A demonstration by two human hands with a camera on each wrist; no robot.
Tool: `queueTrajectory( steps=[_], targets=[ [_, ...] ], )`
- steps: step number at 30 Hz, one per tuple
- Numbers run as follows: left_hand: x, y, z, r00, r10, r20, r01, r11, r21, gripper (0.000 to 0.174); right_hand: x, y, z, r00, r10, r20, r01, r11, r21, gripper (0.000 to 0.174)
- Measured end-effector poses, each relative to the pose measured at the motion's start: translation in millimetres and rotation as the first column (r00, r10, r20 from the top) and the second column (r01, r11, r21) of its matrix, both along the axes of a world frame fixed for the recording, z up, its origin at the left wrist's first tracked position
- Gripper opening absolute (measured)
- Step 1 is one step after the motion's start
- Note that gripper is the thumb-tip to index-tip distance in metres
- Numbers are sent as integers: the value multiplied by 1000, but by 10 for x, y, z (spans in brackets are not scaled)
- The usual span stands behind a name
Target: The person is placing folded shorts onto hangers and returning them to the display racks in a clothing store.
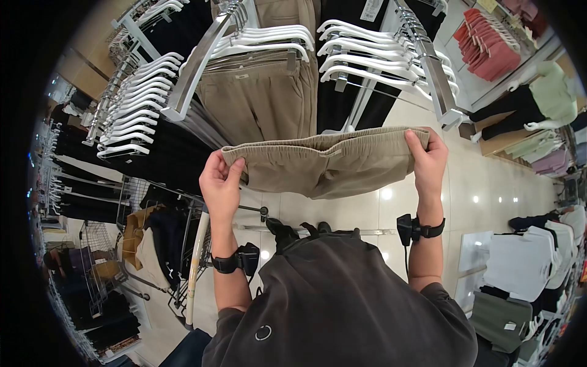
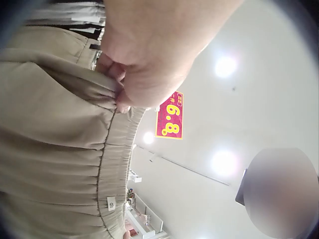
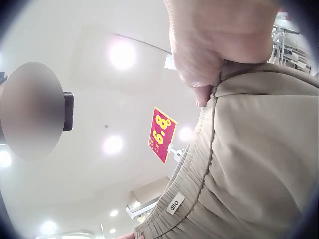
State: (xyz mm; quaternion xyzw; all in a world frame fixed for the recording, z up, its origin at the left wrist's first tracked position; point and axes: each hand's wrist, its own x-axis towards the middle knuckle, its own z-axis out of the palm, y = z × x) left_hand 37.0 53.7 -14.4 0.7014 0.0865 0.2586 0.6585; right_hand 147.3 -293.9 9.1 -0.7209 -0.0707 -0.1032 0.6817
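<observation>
Khaki trousers [image 1: 324,168] with a gathered elastic waistband hang stretched between my two hands. My left hand [image 1: 221,183] pinches one end of the waistband, thumb on the near side. At the other end my right hand [image 1: 430,160] grips the waistband the same way. In the right wrist view a small white label [image 3: 175,203] is sewn at the waistband's middle; the left wrist view shows the label [image 2: 111,203] too. The lower legs of the trousers are out of sight below the waist part.
Ahead, more khaki trousers [image 1: 251,98] hang on a metal rail [image 1: 202,67] with white hangers [image 1: 367,55]. A wire shopping cart with a pale handle [image 1: 197,263] holding clothes stands on the left. White garments [image 1: 520,263] lie at the right. A red price sign [image 2: 170,117] hangs overhead.
</observation>
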Motion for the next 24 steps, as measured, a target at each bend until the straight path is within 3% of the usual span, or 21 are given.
queueTrajectory(
  steps=[4,7,13,16,19,24],
  targets=[
    [-33,26,98,999,46,-21,-45,998,41,13,52,29,-26,999,35,-9,-34,997,66,20],
    [-25,97,93,995,46,84,-57,991,124,12,44,29,-33,998,55,-13,-54,996,70,21],
    [-63,208,87,999,40,12,-42,991,128,13,32,48,-32,996,90,-21,-90,996,30,25],
    [-54,210,106,1000,4,9,-4,999,43,15,19,87,10,992,123,-16,-123,992,37,26],
    [-24,127,192,997,27,76,-34,996,84,16,21,92,11,988,154,-30,-153,988,29,27],
    [-45,134,234,999,2,32,-3,999,46,18,27,82,-6,972,223,-78,-221,975,28,29]
  ],
)
